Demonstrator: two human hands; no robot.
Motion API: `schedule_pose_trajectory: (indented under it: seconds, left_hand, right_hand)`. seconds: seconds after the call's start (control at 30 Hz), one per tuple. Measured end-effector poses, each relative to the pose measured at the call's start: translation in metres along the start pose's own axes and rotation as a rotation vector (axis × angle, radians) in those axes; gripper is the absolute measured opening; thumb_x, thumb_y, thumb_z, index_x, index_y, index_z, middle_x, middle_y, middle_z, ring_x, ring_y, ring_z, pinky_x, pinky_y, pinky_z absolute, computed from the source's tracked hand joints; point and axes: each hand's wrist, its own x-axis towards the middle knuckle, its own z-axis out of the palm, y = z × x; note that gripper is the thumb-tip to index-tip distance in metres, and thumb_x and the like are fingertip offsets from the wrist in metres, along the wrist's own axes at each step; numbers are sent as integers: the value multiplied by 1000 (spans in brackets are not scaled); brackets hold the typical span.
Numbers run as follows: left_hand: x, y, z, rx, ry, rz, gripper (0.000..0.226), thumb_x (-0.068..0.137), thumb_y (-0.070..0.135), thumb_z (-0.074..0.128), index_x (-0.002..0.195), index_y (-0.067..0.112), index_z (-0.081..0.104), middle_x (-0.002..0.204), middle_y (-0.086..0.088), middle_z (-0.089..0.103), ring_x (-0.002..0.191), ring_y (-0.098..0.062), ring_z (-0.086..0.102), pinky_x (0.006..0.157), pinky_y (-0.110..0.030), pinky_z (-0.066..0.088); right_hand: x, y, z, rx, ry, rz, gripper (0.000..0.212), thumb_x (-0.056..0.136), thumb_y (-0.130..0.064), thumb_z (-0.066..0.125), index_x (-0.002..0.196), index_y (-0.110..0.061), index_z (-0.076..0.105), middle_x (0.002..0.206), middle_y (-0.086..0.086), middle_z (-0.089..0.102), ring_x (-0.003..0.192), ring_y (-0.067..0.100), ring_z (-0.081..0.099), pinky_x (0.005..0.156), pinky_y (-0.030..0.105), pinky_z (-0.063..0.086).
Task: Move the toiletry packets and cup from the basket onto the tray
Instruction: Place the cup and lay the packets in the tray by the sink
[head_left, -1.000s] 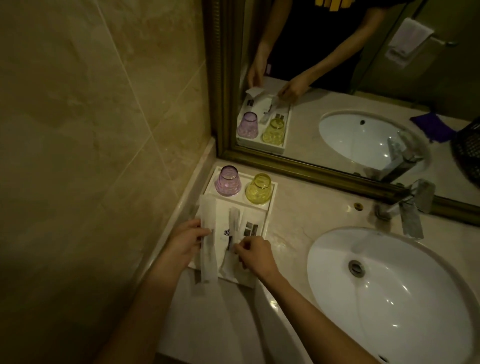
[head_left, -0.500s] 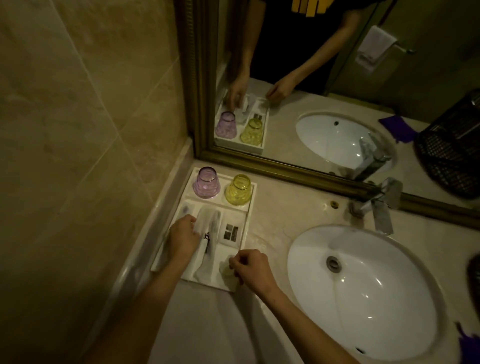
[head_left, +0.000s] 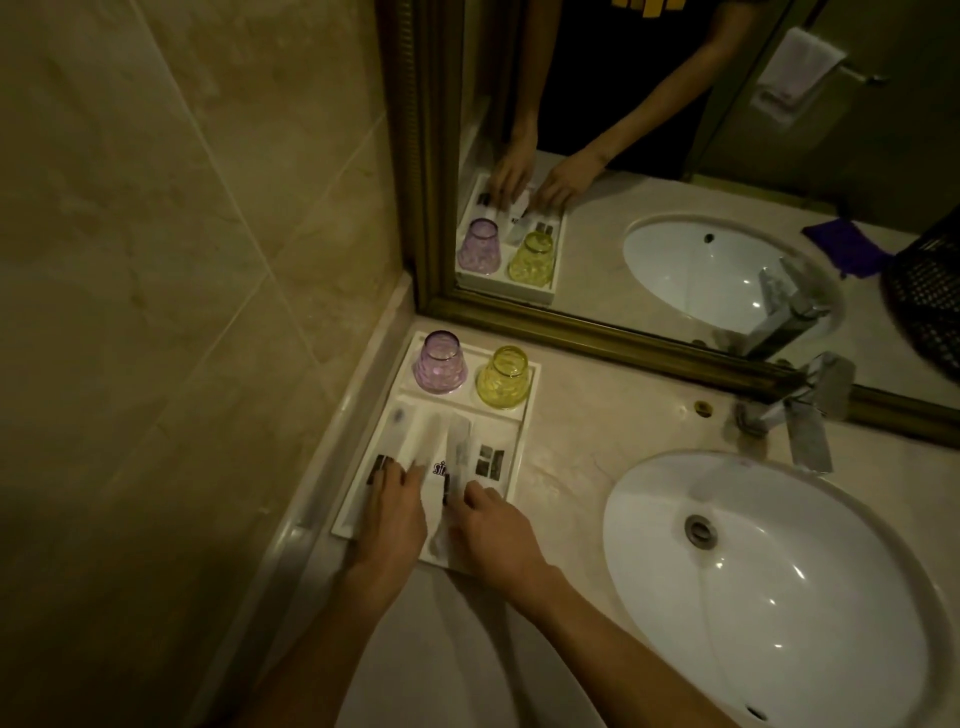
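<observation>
A white tray lies on the counter by the wall. At its far end a purple cup and a yellow cup stand upside down. Several toiletry packets lie in the near compartments: a long one at the left, a flat one with dark squares at the right. My left hand rests flat on the left packets, fingers spread. My right hand pinches the near end of a long clear packet lying over the middle.
A white oval sink with a chrome tap fills the counter to the right. A gold-framed mirror runs behind, reflecting a dark woven basket and a purple cloth. A tiled wall closes the left side.
My left hand has let go of the long packet and flattened over the left compartments. My right hand has moved up from the tray's near edge and pinched the clear packet.
</observation>
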Motion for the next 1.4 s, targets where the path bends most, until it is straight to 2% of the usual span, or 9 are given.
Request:
schedule_pose_trajectory:
  seconds: [0.27,0.43,0.6,0.73,0.83,0.97,1.17,1.3,1.4]
  left_hand:
    - [2,2,-21,-425,69,-234,19,81,0,60,96,9,66,93,-13,69,86,-32,65,68,-34,48]
    - [10,-2,-30,-804,-40,-393,30,81,-4,55,95,22,63,96,-14,71,91,-35,65,83,-46,53]
    - [-1,-2,-23,-598,100,-160,45,79,-17,54,117,4,64,113,-16,69,106,-32,63,95,-32,46]
    - [-18,-9,-16,-301,249,177,47,63,-26,68,107,-9,67,106,-27,68,98,-40,66,90,-48,53]
    - [-39,-19,-4,-26,94,348,50,58,3,89,105,0,72,104,-18,73,96,-31,71,84,-45,58]
    - [-50,-27,9,-37,9,361,51,61,7,87,110,4,72,118,-13,70,111,-23,66,92,-38,55]
    - [-52,-44,14,373,-138,573,45,99,13,38,142,-1,42,157,-16,32,148,-29,15,121,-40,10]
    - [-53,-44,14,451,-186,413,46,98,17,40,144,10,44,157,-6,35,143,-20,31,111,-22,19]
    - [-60,-46,16,633,-224,580,53,91,20,56,140,0,46,153,-23,35,145,-39,20,119,-46,7]
  right_hand:
    - [-6,7,1,204,77,24,49,98,-26,53,146,-18,46,120,8,55,97,30,61,74,37,51]
    - [3,2,-7,377,172,61,39,98,-17,51,137,-14,58,115,9,59,101,28,61,82,37,50]
    - [5,0,-1,313,183,1,36,97,-16,53,131,-10,63,119,10,61,107,28,58,91,37,51]
    - [11,6,2,154,183,-47,37,95,-16,52,131,-13,64,129,8,62,114,30,55,95,40,46]
    - [26,8,-4,65,151,-71,50,94,-12,54,144,-17,53,151,5,49,140,29,41,110,43,37]
    - [55,13,-12,-64,51,-157,63,98,-7,49,157,-18,31,167,3,23,156,23,12,123,51,12]
    - [76,23,-22,-215,-109,-118,67,97,-18,54,159,-25,27,168,-4,20,157,24,1,123,60,-3]
    - [74,18,-23,-180,-80,-83,60,98,-18,49,156,-26,34,165,-5,28,156,25,6,122,62,-2]
    - [70,16,-21,-143,-73,-69,52,101,-19,42,153,-23,40,164,-3,32,156,26,8,122,61,0]
